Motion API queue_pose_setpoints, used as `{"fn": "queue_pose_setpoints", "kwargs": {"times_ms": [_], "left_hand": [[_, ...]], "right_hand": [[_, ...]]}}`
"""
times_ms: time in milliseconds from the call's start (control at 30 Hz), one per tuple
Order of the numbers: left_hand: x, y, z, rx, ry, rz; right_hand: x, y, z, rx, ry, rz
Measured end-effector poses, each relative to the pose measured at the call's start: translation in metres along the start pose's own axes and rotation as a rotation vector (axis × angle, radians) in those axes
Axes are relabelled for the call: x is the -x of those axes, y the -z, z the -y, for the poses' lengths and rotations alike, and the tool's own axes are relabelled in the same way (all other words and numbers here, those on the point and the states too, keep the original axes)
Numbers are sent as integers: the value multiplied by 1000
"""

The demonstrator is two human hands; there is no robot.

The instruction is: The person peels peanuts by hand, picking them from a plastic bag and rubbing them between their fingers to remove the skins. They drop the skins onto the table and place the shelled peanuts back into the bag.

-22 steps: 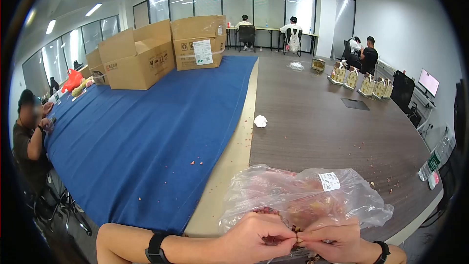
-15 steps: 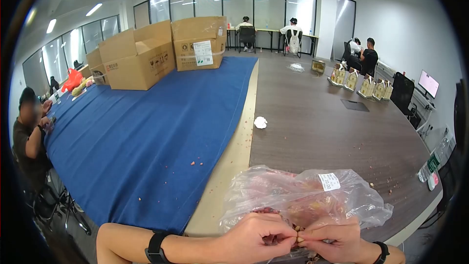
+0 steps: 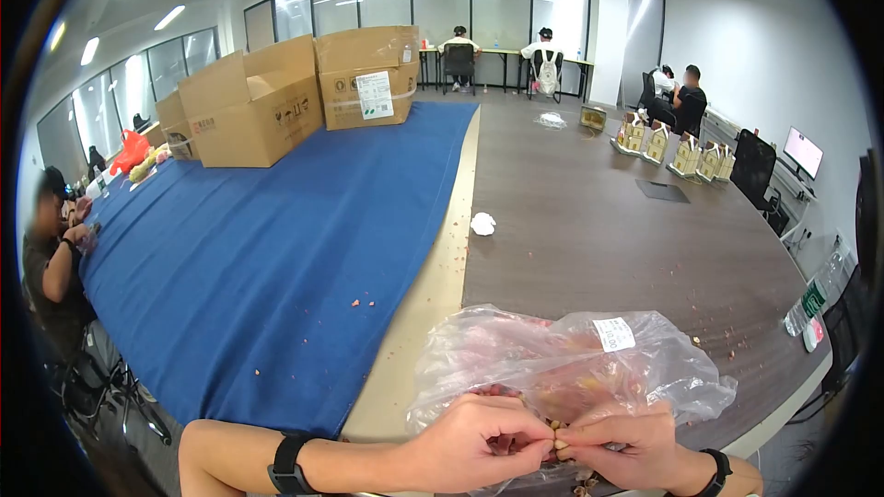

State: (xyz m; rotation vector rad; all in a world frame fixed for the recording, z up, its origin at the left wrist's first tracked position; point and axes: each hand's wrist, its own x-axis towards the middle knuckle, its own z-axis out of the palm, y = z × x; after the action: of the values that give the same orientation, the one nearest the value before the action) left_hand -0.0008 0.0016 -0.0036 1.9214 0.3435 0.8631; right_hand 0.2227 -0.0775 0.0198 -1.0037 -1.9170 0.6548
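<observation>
A small pale nut-like piece [image 3: 560, 444] sits between the fingertips of both hands, too small to name surely. My left hand [image 3: 483, 440] pinches it from the left, thumb and forefinger pressed together. From the right, my right hand [image 3: 626, 446] closes on it in the same way. Just beyond the hands lies a crumpled clear plastic bag [image 3: 516, 340] with a white price label [image 3: 613, 334]; reddish and yellowish pieces show through it. Dark bits [image 3: 586, 479] lie below my fingers, partly hidden by the hands.
A blue cloth [image 3: 276, 248] covers the table's left side, with cardboard boxes [image 3: 253, 120] at its far end. Crumpled white tissue [image 3: 482, 224], a water bottle [image 3: 815, 299] and small model houses [image 3: 684, 155] stand or lie on the brown tabletop [image 3: 571, 239]. Another person [image 3: 51, 258] sits at left.
The view has shifted slightly, so most things appear a little to the left. Both hands keep their pinch on the small piece, with hardly any visible movement.
</observation>
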Motion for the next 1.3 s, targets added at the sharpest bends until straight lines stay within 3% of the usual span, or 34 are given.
{"fn": "queue_pose_setpoints", "kwargs": {"times_ms": [267,500,767,833,933,1067,1233,1300], "left_hand": [[-7,5,2,9,-62,-8],[-5,2,-2,5,-16,-3],[-4,2,5,8,-114,-18],[-2,2,-4,96,152,-4],[-4,1,-6,50,82,-57],[-3,0,6,58,-65,-46],[-1,-6,10,163,155,-68],[-1,-7,10,111,109,-67]], "right_hand": [[-4,2,-2,34,79,-13],[0,-2,-3,-32,21,-36],[0,-4,-4,20,-12,-50],[0,-3,-4,35,-16,-44],[2,-10,-7,1,-13,-127],[-9,-2,17,-2,-45,-82],[-7,-5,16,-15,-42,-109],[-6,-5,17,-10,-59,-97]]}}
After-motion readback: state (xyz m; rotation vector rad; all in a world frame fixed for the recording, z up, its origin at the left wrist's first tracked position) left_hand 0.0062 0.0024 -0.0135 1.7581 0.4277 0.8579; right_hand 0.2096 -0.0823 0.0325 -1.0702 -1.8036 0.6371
